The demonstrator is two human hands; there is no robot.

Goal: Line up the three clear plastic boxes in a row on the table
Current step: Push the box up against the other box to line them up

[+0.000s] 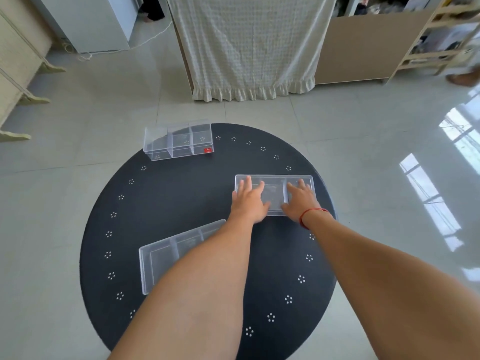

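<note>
Three clear plastic boxes with inner dividers sit on a round black table [181, 198]. One box [274, 182] lies at the right, its long side running left to right. My left hand [248, 201] rests on its left part and my right hand [301, 201] on its right part. On both hands the fingers are spread over the top and the thumbs sit at the near edge. A second box [179, 141] with a red label stands at the far left rim. The third box [166, 258] lies angled at the near left, partly hidden by my left forearm.
The table stands on a pale tiled floor. A cream curtain-covered unit [249, 48] is behind it and a wooden shelf rack [441, 35] stands at the far right. Cream furniture [15, 74] lines the left side. The far-left box overhangs the table rim.
</note>
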